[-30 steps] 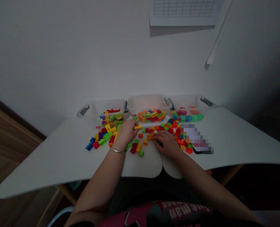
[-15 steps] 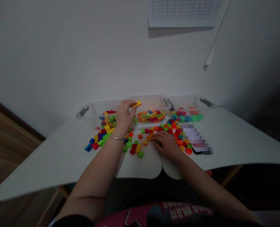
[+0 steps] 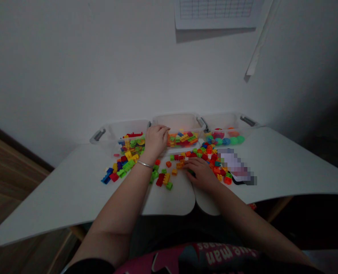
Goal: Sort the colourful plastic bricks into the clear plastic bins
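Note:
My left hand (image 3: 156, 139) is over the front wall of the middle clear bin (image 3: 176, 118), its fingers pointing right. No brick shows at its fingertips, and its inner side is partly hidden. My right hand (image 3: 201, 173) rests low on the table, with thumb and fingertips at an orange toy brick (image 3: 180, 165). Near it lie a small orange-yellow brick (image 3: 174, 172), a yellow brick (image 3: 166, 178), a dark red brick (image 3: 160, 180) and a green brick (image 3: 169, 186). Mixed bricks are visible inside the middle bin.
Loose bricks (image 3: 128, 165) spread left of my left wrist, and more (image 3: 211, 152) lie beyond my right hand. The left bin (image 3: 128, 125) holds bricks; the right bin (image 3: 220, 118) holds coloured balls. A blurred-out phone (image 3: 234, 167) lies at right. Two white tabletops (image 3: 169, 205) meet mid-front.
My left hand has lowered slightly toward the middle bin, and the yellow brick it held no longer shows. My right hand stays at the orange brick. The view has shifted slightly.

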### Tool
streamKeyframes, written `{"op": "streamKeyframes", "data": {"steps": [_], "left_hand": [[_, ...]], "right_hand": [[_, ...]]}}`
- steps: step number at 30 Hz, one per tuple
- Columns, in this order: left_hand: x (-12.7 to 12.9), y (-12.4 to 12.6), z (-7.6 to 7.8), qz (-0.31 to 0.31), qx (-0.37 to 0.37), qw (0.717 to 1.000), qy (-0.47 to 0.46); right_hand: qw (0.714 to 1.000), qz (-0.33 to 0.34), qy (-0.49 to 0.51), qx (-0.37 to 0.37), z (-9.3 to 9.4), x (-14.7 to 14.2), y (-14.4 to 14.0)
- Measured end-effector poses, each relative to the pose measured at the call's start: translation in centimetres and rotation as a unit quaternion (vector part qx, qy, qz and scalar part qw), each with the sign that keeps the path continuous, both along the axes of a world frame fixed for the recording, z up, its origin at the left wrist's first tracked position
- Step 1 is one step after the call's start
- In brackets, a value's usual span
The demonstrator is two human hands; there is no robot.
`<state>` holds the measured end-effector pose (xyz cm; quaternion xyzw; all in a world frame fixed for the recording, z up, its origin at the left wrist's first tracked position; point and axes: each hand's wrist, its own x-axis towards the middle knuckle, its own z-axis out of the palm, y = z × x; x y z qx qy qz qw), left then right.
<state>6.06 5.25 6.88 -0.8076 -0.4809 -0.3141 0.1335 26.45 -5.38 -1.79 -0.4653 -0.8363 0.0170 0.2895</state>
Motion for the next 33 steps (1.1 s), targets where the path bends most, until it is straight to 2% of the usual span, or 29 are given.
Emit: {"op": "streamKeyframes", "data": {"steps": [11, 18, 21, 25, 28, 33], "left_hand": [[-0.5, -1.3, 0.7, 0.005, -0.068, 0.997, 0.04], [-1.0, -5.3, 1.8, -0.01, -0.006, 0.999, 0.038], [-1.1, -6.7, 1.0, -0.019, -0.049, 0.997, 0.05], [-1.3, -7.2, -1.1, -0.014, -0.123, 0.985, 0.117], [-1.5, -6.9, -2.4, -0.01, -0.138, 0.977, 0.165], [-1.8, -6.6, -3.5, -0.014, -0.171, 0.971, 0.164]], "right_hand": [[1.0, 0.002, 0.011, 0.012, -0.5, 0.0, 0.1], [1.0, 0.003, 0.008, 0.02, -0.6, -0.1, 0.0], [1.0, 0.003, 0.006, 0.024, -0.6, -0.1, 0.0], [1.0, 0.003, 0.002, 0.026, -0.7, -0.1, 0.0], [1.0, 0.006, 0.008, 0.023, -0.7, -0.1, 0.1], [1.0, 0.011, 0.008, 0.028, -0.7, -0.1, 0.0]]}}
